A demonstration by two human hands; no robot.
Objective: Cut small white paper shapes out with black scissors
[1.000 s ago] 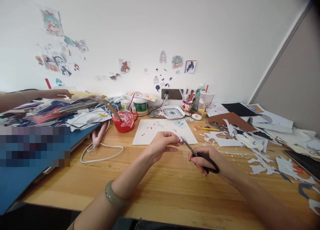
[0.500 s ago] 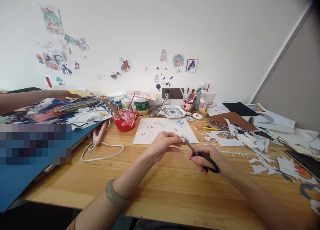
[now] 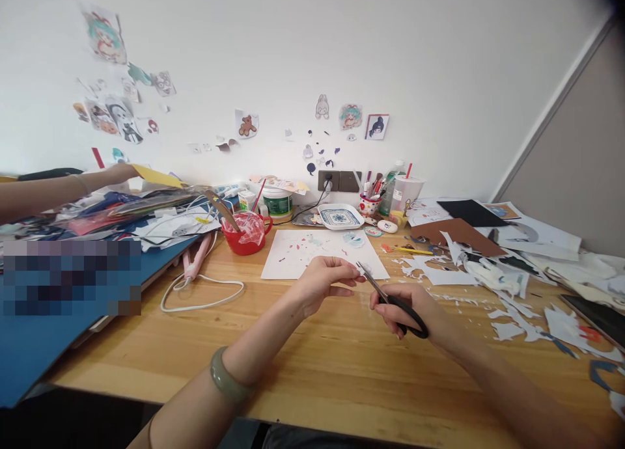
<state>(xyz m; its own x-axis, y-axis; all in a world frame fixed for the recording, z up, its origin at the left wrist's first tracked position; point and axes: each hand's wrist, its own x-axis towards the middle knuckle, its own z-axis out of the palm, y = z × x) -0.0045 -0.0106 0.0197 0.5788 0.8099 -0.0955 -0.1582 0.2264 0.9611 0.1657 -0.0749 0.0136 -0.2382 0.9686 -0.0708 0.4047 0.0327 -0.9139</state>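
Observation:
My right hand (image 3: 407, 309) is closed around black-handled scissors (image 3: 374, 283), its fingers through the loops. The blades point up and left, toward the fingertips of my left hand (image 3: 328, 283). Those fingertips are pinched together right beside the blade tips. Whatever they hold is too small to make out. Behind both hands a white sheet of paper (image 3: 278, 267) lies on the wooden table (image 3: 312, 358), with small coloured cut pieces scattered over it.
A red bowl (image 3: 247, 241) and a pink corded tool (image 3: 195, 261) lie to the left. At the right are paper scraps (image 3: 510, 330) and a brown sheet (image 3: 456, 234). Another person's hand (image 3: 122, 174) holds a yellow sheet (image 3: 159, 176) over the pile at far left.
The other person's hand has lifted the yellow sheet from the pile. My hands and the scissors have hardly moved; the view has shifted slightly.

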